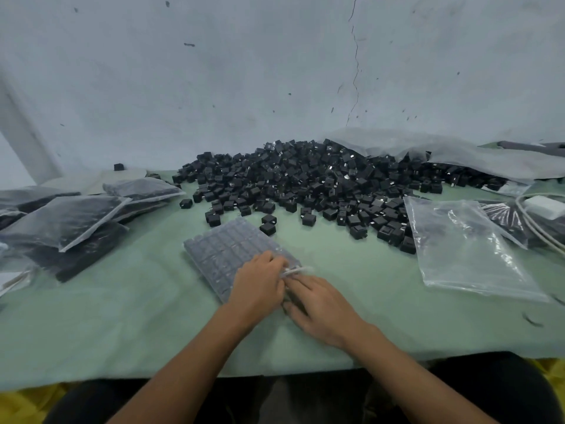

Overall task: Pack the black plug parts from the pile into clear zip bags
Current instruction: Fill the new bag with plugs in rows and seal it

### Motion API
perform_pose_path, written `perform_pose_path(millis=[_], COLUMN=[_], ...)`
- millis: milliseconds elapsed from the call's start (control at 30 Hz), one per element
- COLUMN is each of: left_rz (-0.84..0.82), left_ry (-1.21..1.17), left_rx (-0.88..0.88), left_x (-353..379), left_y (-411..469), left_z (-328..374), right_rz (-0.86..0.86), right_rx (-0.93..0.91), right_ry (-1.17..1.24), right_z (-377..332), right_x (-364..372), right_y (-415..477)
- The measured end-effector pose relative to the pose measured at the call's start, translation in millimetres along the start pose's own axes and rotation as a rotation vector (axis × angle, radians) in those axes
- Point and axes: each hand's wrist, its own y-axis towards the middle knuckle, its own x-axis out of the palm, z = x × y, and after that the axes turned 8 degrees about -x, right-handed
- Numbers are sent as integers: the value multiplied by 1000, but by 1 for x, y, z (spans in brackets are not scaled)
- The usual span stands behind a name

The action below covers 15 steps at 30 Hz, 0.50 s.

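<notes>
Pinching mouth of filled zip bag (224, 250) with left hand grip (260, 283); right hand grip (321, 307) blurred, unclear. Aside, packed bags (67, 218); big pile (305, 185) unpacked.

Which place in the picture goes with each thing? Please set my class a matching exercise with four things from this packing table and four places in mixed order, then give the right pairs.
Things
1. pile of black plug parts
2. flat filled bag
3. empty clear bags
4. stack of packed bags

Places
A. on the left
B. on the right
C. at the back, in the middle
D. at the front, in the middle

Pairs: 1-C, 2-D, 3-B, 4-A
</notes>
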Motion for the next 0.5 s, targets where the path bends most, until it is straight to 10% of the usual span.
perform_pose_path(millis=[500], left_rz=[49], left_ry=[-55], left_rx=[118], left_x=[-2], left_y=[-1], left_z=[-10], right_rz=[-197], right_rx=[30], right_ry=[17], right_z=[-3], right_x=[-5], right_y=[12])
